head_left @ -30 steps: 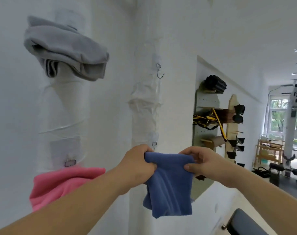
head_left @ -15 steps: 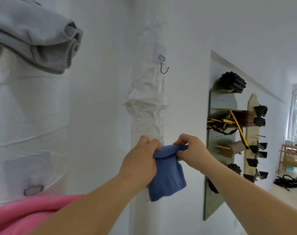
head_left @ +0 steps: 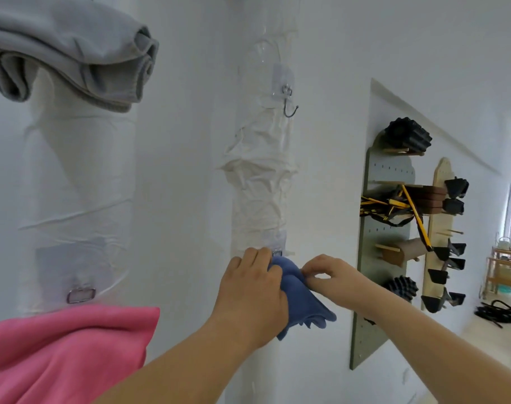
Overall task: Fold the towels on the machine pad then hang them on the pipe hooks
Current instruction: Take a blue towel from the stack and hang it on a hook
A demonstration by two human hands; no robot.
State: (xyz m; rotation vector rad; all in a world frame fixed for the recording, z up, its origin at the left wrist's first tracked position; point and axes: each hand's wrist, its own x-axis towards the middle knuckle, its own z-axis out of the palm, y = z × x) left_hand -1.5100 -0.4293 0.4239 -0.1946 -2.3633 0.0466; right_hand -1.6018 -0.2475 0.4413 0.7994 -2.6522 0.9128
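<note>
Head view. Step in hand: hanging, the folding being done for this piece. The blue towel [head_left: 302,304] is bunched at the lower hook [head_left: 277,253] of the middle pipe [head_left: 260,199], its top right up against the hook's plate. Whether the cloth has caught on the hook cannot be told (the left hand covers the spot).

The left hand [head_left: 251,293] grips the towel's upper fold, fingers curled round the cloth against the pipe. The right hand [head_left: 335,275] pinches the towel's right edge between thumb and forefinger. The towel's tail hangs free below both hands.

Next move, as a judgement: seat the fold over the hook, then release one hand at a time and check that it holds.

Room: the upper hook [head_left: 289,104] sits well above the hands. The pink towel [head_left: 67,345] hangs just below a ring hook [head_left: 80,295] on the left pipe [head_left: 79,185], near the left forearm; the grey towel [head_left: 67,53] sits high on that pipe. The pegboard rack [head_left: 385,258] stands close to the right forearm and the wall [head_left: 190,170] is close behind, so free movement is back toward the person and downward.
</note>
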